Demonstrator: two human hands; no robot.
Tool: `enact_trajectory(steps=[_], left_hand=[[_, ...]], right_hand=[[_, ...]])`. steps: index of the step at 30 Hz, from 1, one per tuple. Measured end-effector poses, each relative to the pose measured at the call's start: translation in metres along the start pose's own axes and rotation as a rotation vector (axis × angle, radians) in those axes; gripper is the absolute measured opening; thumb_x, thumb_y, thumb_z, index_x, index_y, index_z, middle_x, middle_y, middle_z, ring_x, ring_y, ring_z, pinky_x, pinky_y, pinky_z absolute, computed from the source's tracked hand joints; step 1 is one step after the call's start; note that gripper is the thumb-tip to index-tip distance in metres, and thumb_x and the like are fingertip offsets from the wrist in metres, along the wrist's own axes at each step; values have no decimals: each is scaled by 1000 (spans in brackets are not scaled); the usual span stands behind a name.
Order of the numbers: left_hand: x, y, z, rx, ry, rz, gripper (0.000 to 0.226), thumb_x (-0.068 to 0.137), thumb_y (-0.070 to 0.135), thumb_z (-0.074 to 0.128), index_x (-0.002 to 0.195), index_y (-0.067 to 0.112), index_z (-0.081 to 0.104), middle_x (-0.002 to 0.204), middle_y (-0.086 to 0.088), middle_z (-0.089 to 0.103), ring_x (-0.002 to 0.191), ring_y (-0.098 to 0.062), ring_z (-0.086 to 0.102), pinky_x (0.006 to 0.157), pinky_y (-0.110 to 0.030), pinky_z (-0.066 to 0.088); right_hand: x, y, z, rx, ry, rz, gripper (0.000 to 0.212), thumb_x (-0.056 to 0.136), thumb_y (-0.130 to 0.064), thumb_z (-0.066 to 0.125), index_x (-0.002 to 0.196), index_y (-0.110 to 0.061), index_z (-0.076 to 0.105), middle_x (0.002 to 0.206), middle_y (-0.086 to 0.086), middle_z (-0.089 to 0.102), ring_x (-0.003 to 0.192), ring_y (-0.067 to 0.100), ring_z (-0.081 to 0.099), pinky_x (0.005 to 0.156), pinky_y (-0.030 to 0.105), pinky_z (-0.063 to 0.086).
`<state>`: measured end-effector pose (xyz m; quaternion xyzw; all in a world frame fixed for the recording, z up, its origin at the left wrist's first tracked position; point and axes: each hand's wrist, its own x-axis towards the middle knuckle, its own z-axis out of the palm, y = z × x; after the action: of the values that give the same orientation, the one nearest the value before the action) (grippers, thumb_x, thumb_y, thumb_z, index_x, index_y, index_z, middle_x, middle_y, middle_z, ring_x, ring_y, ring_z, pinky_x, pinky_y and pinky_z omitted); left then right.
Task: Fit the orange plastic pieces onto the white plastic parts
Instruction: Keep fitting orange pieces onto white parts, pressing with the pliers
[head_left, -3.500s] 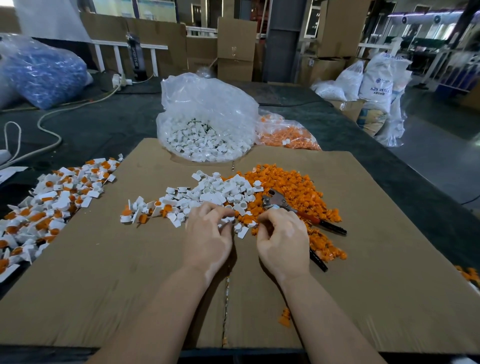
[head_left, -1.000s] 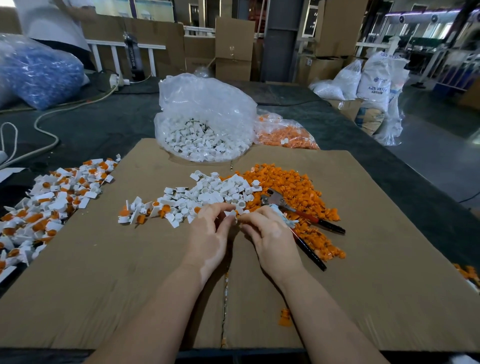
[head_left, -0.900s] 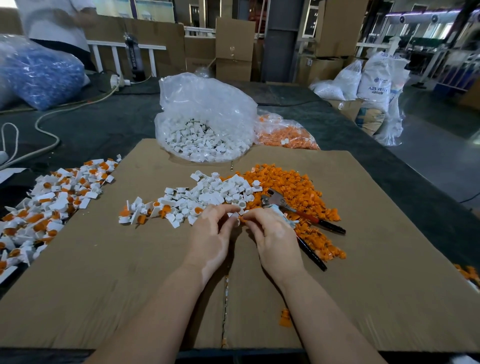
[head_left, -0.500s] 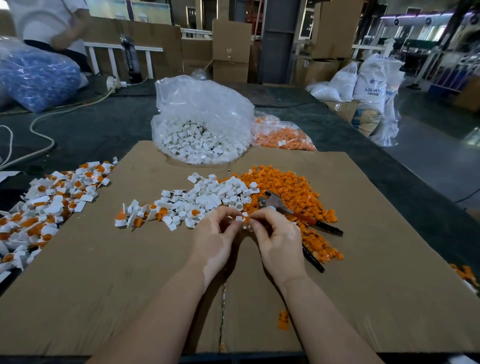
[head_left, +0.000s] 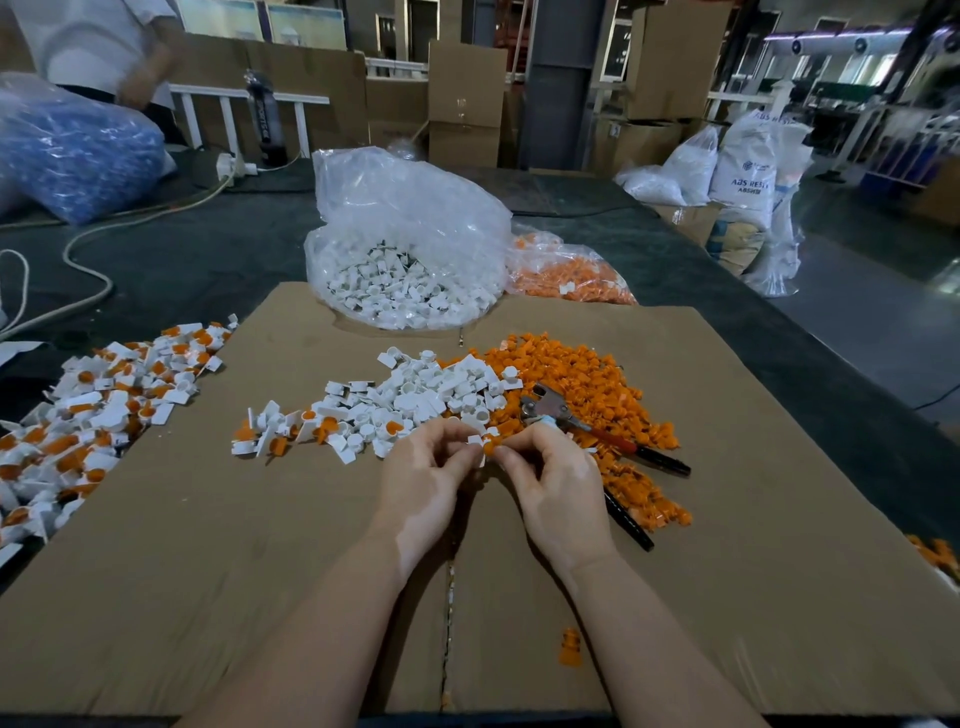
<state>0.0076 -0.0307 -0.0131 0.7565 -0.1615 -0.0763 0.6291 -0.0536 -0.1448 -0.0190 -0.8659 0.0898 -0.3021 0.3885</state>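
Both hands meet just above the cardboard sheet (head_left: 727, 545). My left hand (head_left: 423, 480) pinches a small white plastic part (head_left: 475, 440). My right hand (head_left: 553, 480) pinches an orange piece (head_left: 489, 444) pressed against that white part. Behind the hands lies a heap of loose white parts (head_left: 415, 397) and, to its right, a heap of orange pieces (head_left: 587, 384). A pile of white parts with orange pieces fitted (head_left: 93, 415) lies at the left edge.
Pliers (head_left: 587, 428) with dark handles lie on the orange heap beside my right hand. A clear bag of white parts (head_left: 405, 249) and a bag of orange pieces (head_left: 566, 270) stand behind. One orange piece (head_left: 569, 644) lies near the front. A person (head_left: 98, 47) stands far left.
Both hands lifted slightly off the heap and drew together, with the white part and orange piece now meeting between the fingertips. The person at the far left has moved.
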Motion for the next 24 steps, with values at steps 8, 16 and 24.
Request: enact_trajectory(steps=[8, 16, 24], left_hand=[[-2, 1, -1, -16, -10, -10, 7, 85, 1, 62, 91, 5, 62, 78, -21, 64, 67, -18, 60, 61, -19, 49], [-3, 1, 0, 12, -12, 2, 10, 87, 4, 60, 97, 4, 63, 80, -14, 63, 72, -18, 58, 62, -15, 46], [-2, 0, -2, -43, 9, -21, 14, 88, 5, 59, 90, 19, 64, 81, -7, 65, 85, -26, 64, 85, -40, 52]], right_hand=[[-2, -2, 3, -206, 53, -138, 17, 81, -10, 68, 68, -11, 57, 67, -6, 49, 66, 13, 46, 59, 26, 38], [-2, -1, 3, -200, 45, -155, 13, 79, -13, 72, 71, -9, 62, 67, -4, 56, 66, 14, 50, 58, 29, 41], [-2, -3, 0, -64, 12, -153, 24, 79, -10, 71, 102, -11, 67, 87, -4, 59, 81, 13, 56, 76, 31, 50]])
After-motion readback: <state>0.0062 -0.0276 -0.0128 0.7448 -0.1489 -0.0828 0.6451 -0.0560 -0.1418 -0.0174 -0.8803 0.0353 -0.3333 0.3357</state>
